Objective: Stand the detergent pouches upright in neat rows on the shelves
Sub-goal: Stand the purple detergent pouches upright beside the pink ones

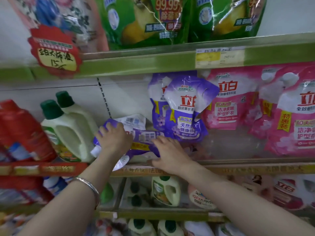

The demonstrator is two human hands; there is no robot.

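Shop shelf (255, 169), stock packed tight. 1 flat purple pouch (144, 137) lies on it, spout end to the left. Our left hand (114, 138) curls its fingers over that end; our right hand (167, 150) rests spread on the other end. We judge it soft, sloshy, slick and fairly heavy, so grip near the top & support the base. 2 upright purple pouches (184, 113) stand just right of it, pink pouches (226, 106) beyond them, green-capped bottles (68, 130) just left.
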